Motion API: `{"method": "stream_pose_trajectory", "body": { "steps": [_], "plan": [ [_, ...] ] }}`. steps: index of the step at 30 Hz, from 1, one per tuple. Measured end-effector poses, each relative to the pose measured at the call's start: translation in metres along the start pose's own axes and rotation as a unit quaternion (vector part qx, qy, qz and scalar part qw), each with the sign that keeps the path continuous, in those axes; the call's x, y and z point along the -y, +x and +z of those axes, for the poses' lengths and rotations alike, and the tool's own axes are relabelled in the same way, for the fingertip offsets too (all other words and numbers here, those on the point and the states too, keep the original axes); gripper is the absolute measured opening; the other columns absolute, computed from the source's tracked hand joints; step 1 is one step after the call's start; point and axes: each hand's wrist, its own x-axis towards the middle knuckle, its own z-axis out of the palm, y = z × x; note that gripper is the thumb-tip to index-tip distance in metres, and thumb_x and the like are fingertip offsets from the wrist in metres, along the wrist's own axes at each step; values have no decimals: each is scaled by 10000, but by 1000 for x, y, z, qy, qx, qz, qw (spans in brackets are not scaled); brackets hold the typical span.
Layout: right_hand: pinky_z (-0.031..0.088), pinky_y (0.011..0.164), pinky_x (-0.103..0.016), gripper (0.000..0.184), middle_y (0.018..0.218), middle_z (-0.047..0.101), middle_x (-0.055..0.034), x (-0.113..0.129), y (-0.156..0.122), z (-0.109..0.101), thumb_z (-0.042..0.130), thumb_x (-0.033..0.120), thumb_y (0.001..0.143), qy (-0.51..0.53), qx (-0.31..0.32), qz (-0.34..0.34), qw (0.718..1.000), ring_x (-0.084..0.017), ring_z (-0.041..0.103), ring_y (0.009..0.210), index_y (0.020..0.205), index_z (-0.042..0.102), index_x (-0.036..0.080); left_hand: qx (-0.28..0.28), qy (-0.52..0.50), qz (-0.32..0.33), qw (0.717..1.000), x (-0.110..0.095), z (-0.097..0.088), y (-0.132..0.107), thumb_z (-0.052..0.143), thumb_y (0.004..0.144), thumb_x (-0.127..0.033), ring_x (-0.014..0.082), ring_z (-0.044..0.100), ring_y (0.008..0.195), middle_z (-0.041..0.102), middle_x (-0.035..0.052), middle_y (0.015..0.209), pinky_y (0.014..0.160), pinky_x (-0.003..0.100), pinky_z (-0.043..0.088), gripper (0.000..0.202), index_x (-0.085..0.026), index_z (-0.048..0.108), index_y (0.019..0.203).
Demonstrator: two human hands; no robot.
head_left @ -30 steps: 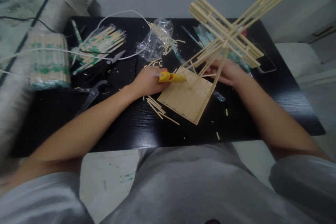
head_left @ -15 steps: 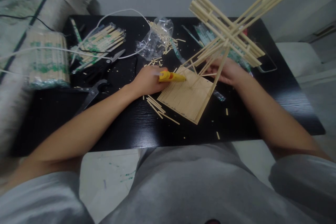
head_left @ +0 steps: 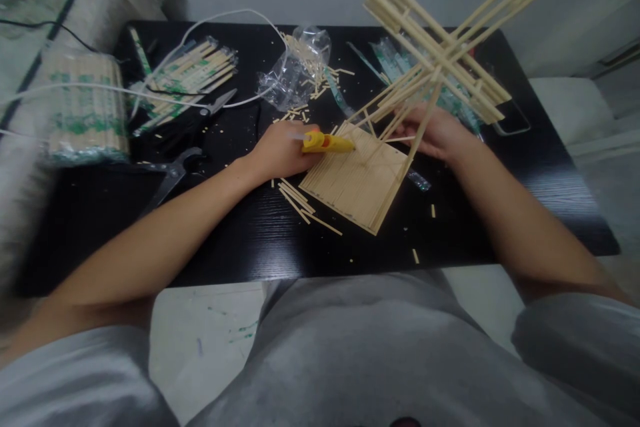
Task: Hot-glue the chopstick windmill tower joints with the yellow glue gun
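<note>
My left hand (head_left: 286,150) is closed around a yellow hot glue gun (head_left: 327,143), its nozzle pointing right, over the model's base. The model is built of thin wooden sticks: a flat square base (head_left: 350,180), slanting legs, and crossed blades (head_left: 440,57) rising above it like a windmill. At the far side of the base, my right hand (head_left: 435,131) is closed at the model's legs, with its fingertips partly hidden behind sticks. One thin stick (head_left: 400,140) lies level beside those fingers; whether they pinch it is unclear.
On the black table (head_left: 240,240) lie wrapped chopsticks (head_left: 193,80), a thick chopstick pack (head_left: 87,110), scissors (head_left: 220,103), pliers (head_left: 173,177) and crumpled clear plastic (head_left: 290,80). A white cable (head_left: 245,11) loops across the left. Cut stick pieces (head_left: 297,200) lie near the base.
The view has shifted slightly. Both hands, the glue gun and the base keep nearly the same places, while the blades appear slightly higher and further right.
</note>
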Motion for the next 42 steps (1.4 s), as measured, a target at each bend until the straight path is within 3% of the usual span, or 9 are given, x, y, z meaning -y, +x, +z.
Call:
{"method": "stream_pose_trajectory", "body": {
  "steps": [6, 10, 23, 30, 42],
  "plan": [
    [744, 747, -241, 254, 840, 817, -45, -3, 5, -3, 750, 16, 1154, 3, 10, -5, 1000, -153, 798, 664, 949, 769, 165, -1, -13, -2, 1000, -1, -1, 0, 816, 962, -365, 258, 758, 860, 776, 45, 878, 800, 379, 553, 119, -252, 804, 998],
    [730, 739, -210, 277, 818, 807, -35, -5, 7, -5, 720, 1, 1152, 3, 3, -4, 1000, -139, 798, 670, 933, 765, 164, -6, -10, -1, 1000, -1, 0, 0, 823, 948, -345, 254, 766, 866, 775, 35, 867, 804, 369, 559, 105, -253, 802, 996],
    [754, 765, -295, 308, 856, 821, -65, -1, 3, -1, 681, -24, 1160, 3, -2, -4, 1000, -174, 791, 666, 930, 763, 164, -2, -11, 3, 1000, -1, -1, 0, 829, 963, -333, 248, 746, 844, 769, 38, 871, 781, 369, 539, 96, -251, 793, 998],
    [733, 747, -233, 335, 850, 823, -58, -2, 3, -2, 623, -57, 1162, 7, 3, 0, 1000, -143, 790, 670, 945, 773, 149, 2, -6, 3, 1000, -1, -2, 0, 822, 977, -363, 247, 743, 848, 752, 36, 869, 803, 372, 534, 129, -243, 794, 1016],
    [759, 772, -249, 262, 867, 825, -47, -3, 3, -2, 726, -7, 1124, -2, 2, -7, 1000, -149, 812, 687, 935, 755, 172, -4, -14, 3, 1000, 0, -1, -1, 831, 972, -346, 249, 759, 872, 774, 35, 881, 815, 368, 549, 105, -257, 807, 1024]
  ]
}}
